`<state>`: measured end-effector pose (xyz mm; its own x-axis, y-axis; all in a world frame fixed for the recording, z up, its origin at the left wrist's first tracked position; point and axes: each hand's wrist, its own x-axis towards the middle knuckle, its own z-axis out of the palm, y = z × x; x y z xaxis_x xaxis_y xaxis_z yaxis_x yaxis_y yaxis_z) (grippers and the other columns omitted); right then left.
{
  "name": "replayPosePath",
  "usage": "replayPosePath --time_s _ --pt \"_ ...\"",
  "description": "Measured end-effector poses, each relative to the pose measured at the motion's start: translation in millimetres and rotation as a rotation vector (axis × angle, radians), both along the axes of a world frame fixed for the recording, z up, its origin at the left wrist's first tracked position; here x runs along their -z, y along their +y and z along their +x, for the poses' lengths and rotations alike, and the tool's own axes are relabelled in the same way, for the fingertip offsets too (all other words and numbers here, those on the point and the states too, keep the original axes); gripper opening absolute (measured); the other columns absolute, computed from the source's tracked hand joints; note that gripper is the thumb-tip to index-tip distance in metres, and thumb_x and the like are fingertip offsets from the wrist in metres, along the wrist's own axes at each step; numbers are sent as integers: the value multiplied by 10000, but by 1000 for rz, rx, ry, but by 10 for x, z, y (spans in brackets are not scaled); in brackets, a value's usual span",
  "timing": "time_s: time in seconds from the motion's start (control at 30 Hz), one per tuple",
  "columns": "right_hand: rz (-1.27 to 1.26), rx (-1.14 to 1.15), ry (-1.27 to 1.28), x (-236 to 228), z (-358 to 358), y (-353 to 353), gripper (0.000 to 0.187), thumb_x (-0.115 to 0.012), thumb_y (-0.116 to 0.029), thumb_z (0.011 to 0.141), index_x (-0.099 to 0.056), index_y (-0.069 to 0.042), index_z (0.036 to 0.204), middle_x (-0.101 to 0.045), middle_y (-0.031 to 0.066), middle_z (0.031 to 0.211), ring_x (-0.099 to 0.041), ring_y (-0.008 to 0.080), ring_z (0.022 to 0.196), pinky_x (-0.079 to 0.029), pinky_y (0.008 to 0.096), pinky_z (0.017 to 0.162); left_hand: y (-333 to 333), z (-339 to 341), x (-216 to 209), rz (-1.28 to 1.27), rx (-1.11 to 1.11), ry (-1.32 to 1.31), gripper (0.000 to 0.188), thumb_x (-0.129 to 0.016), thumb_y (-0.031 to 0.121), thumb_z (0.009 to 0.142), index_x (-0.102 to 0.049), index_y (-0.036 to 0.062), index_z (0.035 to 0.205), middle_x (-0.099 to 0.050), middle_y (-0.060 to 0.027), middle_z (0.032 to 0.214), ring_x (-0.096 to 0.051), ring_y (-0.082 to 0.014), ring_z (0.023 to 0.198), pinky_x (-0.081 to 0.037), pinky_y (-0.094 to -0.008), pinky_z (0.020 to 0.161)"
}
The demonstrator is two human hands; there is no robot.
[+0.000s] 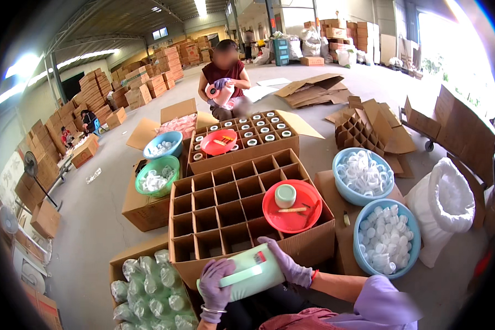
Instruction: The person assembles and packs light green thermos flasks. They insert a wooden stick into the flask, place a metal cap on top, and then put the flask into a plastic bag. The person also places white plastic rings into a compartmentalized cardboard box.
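Note:
A pale green thermos jug [256,273] with a handle and a small red label lies tilted across my lap. My left hand [216,283], in a lilac glove, wraps its handle side at the left end. The gloved right hand [286,263] grips the other end, its fingers over the rim. Just beyond the jug stands a carton [253,242] with cardboard dividers. A red basin [272,217] rests on the carton's right part, holding a pale green cup-shaped lid [285,196] and a thin stick-like tool [292,209].
Bagged green jugs fill a box [117,269] at lower left. Blue basins [362,258] [340,184] of white plastic parts and a white sack [443,198] stand right. A green basin [173,163] is left. Opposite, a co-worker [225,77] holds a pink jug behind a filled carton [247,157].

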<state>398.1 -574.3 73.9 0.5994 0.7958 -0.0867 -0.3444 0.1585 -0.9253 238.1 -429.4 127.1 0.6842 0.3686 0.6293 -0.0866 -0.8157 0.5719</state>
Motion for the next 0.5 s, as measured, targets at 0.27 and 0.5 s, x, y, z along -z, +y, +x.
replayPosePath --time_s 0.27,0.5 --pt "-52 -206 -831 -366 332 -208 373 -587 -194 909 -550 0 1225 -562 167 1205 -546 299 1139 -439 384 990 527 -742 1039 -1256 -178 -232 348 -451 55 901 -487 -43 1232 -601 -165 1150 -599 -246 1053 -489 -359 944" --pt "-776 311 -1411 134 1597 -572 181 -642 -219 806 -662 -73 911 -638 128 924 -623 326 881 -519 429 764 500 -1037 976 -827 -241 247 278 -569 128 924 -644 -49 1125 -666 -111 1065 -609 -181 966 -463 -310 895"
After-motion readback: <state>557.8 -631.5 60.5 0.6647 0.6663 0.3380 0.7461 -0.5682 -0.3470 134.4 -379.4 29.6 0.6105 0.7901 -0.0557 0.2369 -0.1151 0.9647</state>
